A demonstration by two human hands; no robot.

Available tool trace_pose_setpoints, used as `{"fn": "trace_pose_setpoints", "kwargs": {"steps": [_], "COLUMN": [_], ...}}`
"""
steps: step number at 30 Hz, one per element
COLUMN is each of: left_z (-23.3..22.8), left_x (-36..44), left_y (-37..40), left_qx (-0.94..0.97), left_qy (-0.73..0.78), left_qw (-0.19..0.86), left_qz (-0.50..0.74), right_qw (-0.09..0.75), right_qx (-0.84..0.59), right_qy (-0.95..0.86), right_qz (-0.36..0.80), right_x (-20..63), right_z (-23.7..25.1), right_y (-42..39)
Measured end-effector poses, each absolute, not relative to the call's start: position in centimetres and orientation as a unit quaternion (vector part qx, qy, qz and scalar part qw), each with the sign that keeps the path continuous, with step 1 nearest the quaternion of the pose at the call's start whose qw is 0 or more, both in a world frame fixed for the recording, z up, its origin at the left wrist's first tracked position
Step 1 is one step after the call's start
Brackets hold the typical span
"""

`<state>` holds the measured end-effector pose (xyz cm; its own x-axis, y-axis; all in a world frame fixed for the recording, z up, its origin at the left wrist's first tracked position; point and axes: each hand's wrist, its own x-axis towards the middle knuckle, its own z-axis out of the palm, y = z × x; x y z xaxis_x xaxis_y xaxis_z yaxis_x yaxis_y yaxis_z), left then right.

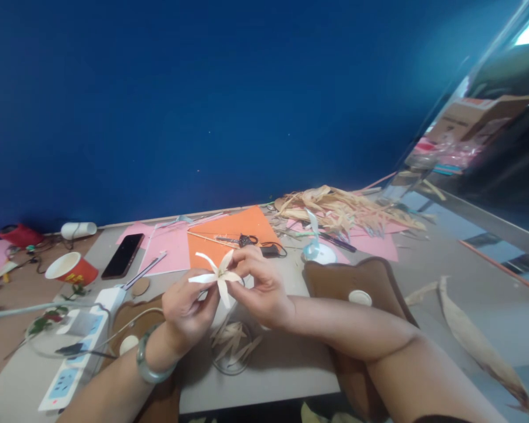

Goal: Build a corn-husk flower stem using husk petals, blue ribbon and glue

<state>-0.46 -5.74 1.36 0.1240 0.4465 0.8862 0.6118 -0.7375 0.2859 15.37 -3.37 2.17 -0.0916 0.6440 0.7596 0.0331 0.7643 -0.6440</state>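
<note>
A pale flower [221, 275] with several narrow petals, seemingly made of dried husk, is held up over the middle of the table. My left hand [187, 305] pinches it from the left, below the petals. From the right, my right hand [264, 288] closes its fingertips on the flower's edge. The stem end is hidden behind the petals and fingers. Just beneath my hands stands a clear round dish [231, 352] with cut husk strips [235, 341] in it.
Dried husks [335, 208] are heaped at the back right. Orange paper [233, 226], scissors [242, 239] and a phone [123, 256] lie behind my hands. A power strip [81, 346], a paper cup [73, 269] and cords are on the left. Brown pads [352, 276] lie under my forearms.
</note>
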Motion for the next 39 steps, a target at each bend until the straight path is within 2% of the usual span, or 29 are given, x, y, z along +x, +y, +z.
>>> {"fn": "trace_pose_setpoints", "kwargs": {"steps": [39], "left_z": [1.55], "left_x": [-0.27], "left_y": [-6.14], "left_qx": [-0.752], "left_qy": [-0.346], "left_qw": [0.094], "left_qz": [-0.553], "right_qw": [0.637], "right_qx": [-0.215], "right_qy": [-0.7], "right_qz": [0.241], "right_x": [15.43], "right_z": [2.11], "right_y": [-3.52]}}
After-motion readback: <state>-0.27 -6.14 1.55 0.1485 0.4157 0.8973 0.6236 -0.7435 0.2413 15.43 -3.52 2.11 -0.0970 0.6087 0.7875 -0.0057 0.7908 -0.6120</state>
